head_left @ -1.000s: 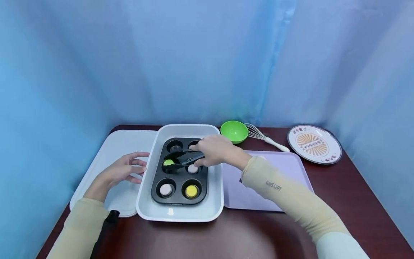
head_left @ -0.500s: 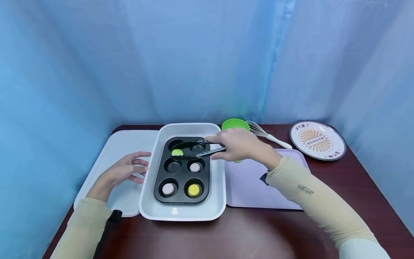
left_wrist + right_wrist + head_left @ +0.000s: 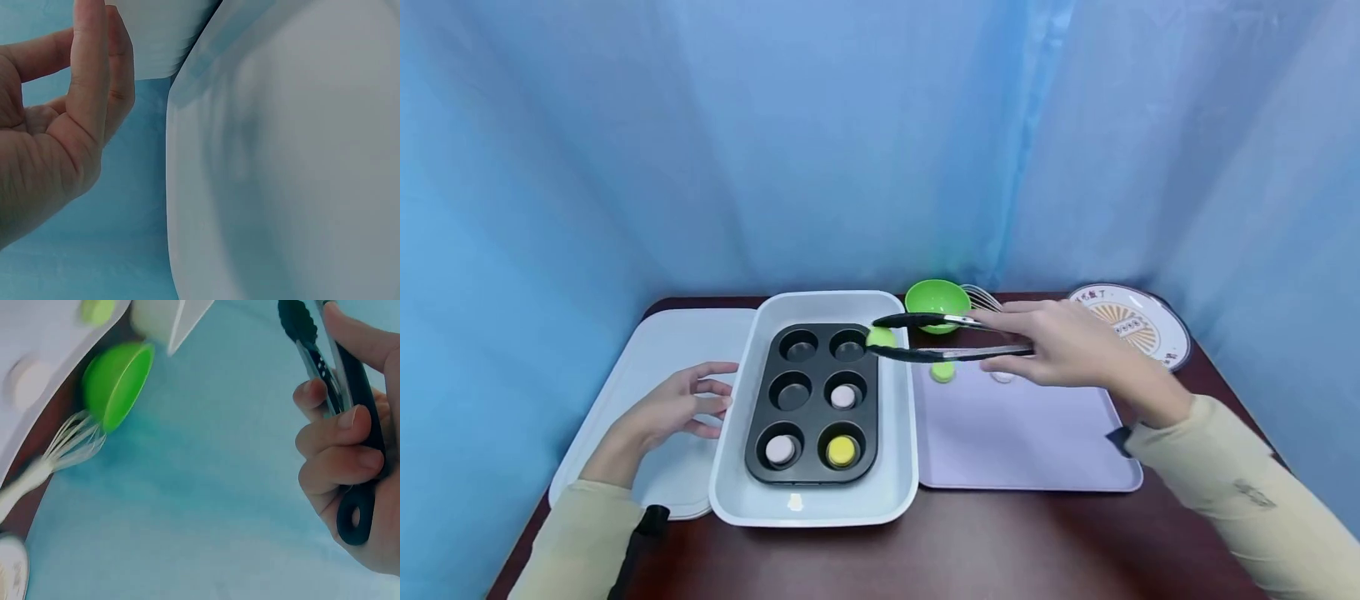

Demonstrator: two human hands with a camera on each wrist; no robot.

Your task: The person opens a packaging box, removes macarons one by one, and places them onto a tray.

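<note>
Right hand (image 3: 1060, 346) grasps black tongs (image 3: 951, 354) by the handles, presumably to pinch the green macaron (image 3: 881, 337) securely, aloft at two o'clock from the muffin pan (image 3: 808, 410). Left hand (image 3: 673, 408), empty and relaxed, sits beside the white basin (image 3: 812, 508) at nine o'clock, likely for steadying.

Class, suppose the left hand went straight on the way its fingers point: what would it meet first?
The left hand would most likely meet the left wall of the white tub first; whether the two touch now is hard to tell.
</note>
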